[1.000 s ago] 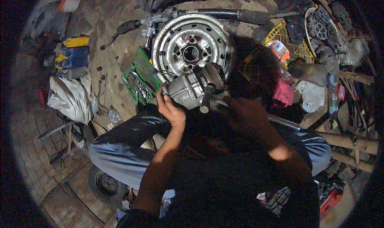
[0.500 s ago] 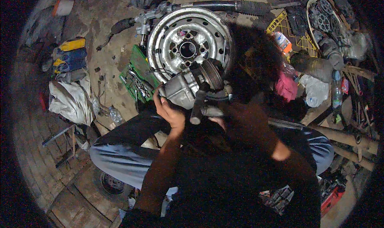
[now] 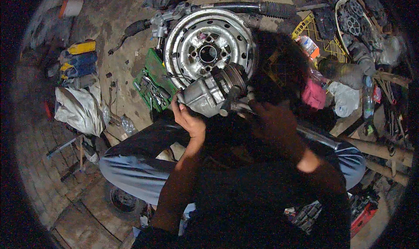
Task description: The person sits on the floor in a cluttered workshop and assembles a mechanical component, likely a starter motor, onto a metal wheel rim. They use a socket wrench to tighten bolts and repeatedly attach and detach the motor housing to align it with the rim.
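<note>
Hammer [image 3: 229, 102] has swung away from person, toward pulley [image 3: 235, 77], since earlier frame. Left hand [image 3: 190, 120] cups compressor [image 3: 201, 96] over wheel's [image 3: 187, 53] near edge; right hand [image 3: 277, 124], shadowed, seems wrapped around hammer. Work looks unfinished: pulley still on compressor, nothing visibly detached.

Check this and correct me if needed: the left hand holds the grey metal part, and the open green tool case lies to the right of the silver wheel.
The side is wrong: the head view shows the open green tool case left of the silver wheel. The left hand does hold the grey metal part.
</note>
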A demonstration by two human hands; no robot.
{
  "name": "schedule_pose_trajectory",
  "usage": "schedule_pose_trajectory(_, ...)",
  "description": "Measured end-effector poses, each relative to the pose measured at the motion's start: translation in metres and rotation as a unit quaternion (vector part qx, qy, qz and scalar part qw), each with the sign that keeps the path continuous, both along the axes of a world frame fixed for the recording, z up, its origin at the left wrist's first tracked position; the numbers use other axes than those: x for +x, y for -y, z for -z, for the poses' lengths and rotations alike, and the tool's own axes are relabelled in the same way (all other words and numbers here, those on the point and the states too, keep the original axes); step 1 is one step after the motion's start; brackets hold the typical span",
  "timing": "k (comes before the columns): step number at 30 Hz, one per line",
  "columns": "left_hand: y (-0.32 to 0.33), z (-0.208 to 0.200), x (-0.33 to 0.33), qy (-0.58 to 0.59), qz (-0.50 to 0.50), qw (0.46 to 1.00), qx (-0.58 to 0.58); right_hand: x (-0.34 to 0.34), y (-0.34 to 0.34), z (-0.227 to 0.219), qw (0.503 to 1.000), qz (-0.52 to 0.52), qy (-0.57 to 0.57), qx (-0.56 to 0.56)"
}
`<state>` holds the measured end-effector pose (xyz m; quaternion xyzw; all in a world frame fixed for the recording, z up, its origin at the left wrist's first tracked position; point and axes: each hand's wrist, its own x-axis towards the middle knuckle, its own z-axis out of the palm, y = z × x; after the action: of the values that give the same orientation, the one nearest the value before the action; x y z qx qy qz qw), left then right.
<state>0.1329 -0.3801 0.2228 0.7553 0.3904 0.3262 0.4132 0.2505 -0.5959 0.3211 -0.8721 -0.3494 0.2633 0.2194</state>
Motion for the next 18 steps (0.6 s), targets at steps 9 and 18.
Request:
schedule_pose_trajectory(9,-0.004,0.008,-0.005,-0.008,-0.006,1.0,0.019,-0.003,-0.009,-0.002,0.998,0.022,-0.029,-0.042)
schedule_pose_trajectory(18,-0.006,0.005,0.0,-0.01,0.011,0.999,0.032,-0.007,-0.007,0.01,1.0,0.02,0.007,0.0)
